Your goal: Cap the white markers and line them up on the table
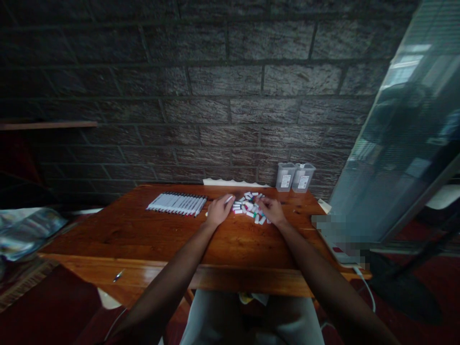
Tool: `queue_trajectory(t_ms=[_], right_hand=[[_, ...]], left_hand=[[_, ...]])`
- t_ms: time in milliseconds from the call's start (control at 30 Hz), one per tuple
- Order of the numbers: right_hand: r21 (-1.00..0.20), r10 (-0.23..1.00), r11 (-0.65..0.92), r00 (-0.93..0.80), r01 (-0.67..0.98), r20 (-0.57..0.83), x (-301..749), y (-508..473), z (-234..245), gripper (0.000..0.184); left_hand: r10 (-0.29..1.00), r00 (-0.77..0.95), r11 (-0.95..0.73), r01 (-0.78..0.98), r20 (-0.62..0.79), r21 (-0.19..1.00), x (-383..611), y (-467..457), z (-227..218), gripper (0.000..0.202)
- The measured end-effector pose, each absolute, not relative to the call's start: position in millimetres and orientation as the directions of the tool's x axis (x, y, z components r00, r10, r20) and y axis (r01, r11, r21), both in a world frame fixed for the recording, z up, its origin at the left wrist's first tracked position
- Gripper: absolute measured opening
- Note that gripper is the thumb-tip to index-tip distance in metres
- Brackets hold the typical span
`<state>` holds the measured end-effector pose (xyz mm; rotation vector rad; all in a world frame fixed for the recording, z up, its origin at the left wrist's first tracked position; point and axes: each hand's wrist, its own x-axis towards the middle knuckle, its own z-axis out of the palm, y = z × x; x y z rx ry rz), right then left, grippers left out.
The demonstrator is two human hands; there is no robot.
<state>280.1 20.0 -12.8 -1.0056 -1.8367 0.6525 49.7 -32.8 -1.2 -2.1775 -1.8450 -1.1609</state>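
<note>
My left hand (217, 211) is closed, with a small white marker cap (229, 198) showing between thumb and forefinger. It rests at the left edge of a loose pile of marker caps (238, 211), white with pink, green, blue and dark ends. From the right, my right hand (272, 211) reaches into the same pile, its fingers drawn together over the caps. Whatever lies between those fingertips is too small to make out. Left of my left hand, several white markers (176, 203) lie side by side in a neat row, with dark and some red ends.
Two clear plastic containers (303, 178) with labels stand at the back right of the wooden table (230, 244). A white strip (233, 182) lies along the brick wall. At the right edge sits a partly blurred device with a white cable (367, 287).
</note>
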Motion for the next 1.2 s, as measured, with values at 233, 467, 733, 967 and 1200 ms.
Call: queue_trajectory(t_ms=[233, 467, 733, 967, 1200], right_hand=[[-0.782, 0.857, 0.515, -0.234, 0.350, 0.460, 280.2, 17.0, -8.8, 0.045], [-0.766, 0.834, 0.549, -0.269, 0.333, 0.481, 277.7, 14.6, -8.4, 0.044], [-0.647, 0.772, 0.635, -0.362, 0.422, 0.522, 274.9, 16.7, -13.1, 0.027], [-0.209, 0.490, 0.862, -0.651, 0.462, 0.581, 256.2, 5.3, -21.2, 0.033], [-0.103, 0.512, 0.832, -0.682, 0.545, 0.523, 254.5, -0.7, -15.4, 0.025]], left_hand=[[0.845, -0.065, -0.183, 0.898, 0.531, 0.401, 47.0, -28.5, -4.5, 0.039], [0.863, -0.035, -0.190, 0.902, 0.503, 0.387, 41.3, -23.4, -7.5, 0.030], [0.895, -0.084, -0.072, 0.941, 0.438, 0.330, 44.6, -28.9, -5.9, 0.035], [0.909, -0.093, -0.038, 0.952, 0.407, 0.303, 45.6, -30.8, -3.1, 0.036], [0.911, -0.019, -0.135, 0.931, 0.413, 0.340, 47.5, -31.2, -2.4, 0.034]])
